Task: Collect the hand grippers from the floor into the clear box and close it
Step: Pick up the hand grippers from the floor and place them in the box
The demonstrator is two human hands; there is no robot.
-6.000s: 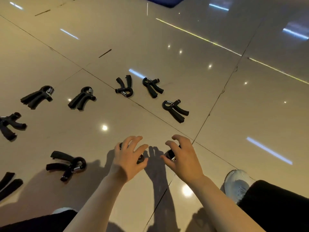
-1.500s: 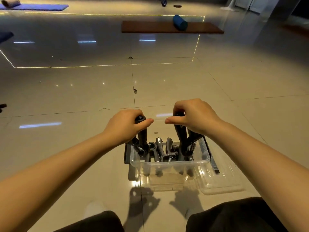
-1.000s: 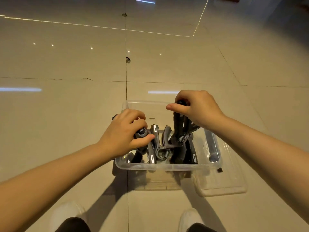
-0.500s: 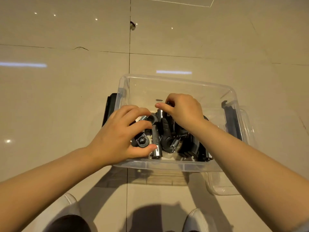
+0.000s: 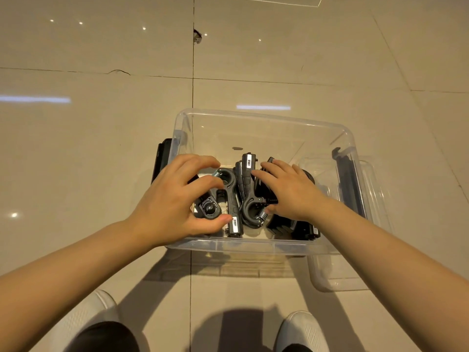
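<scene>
Nearest you, two white shoes [image 5: 302,331] stand on the floor [image 5: 76,148] just short of the clear box [image 5: 253,246]. Inside the box your left hand [image 5: 172,207] hovers with fingers loosely spread, its grip holding nothing, over the hand grippers [image 5: 243,196]. Your right hand [image 5: 291,194] lies flat on them, fingers straight. The clear lid [image 5: 337,275] lies partly under the box's right side.

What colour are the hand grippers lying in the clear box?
Black, with silver metal springs. The hand grippers show best in the head view, inside the clear box.
</scene>
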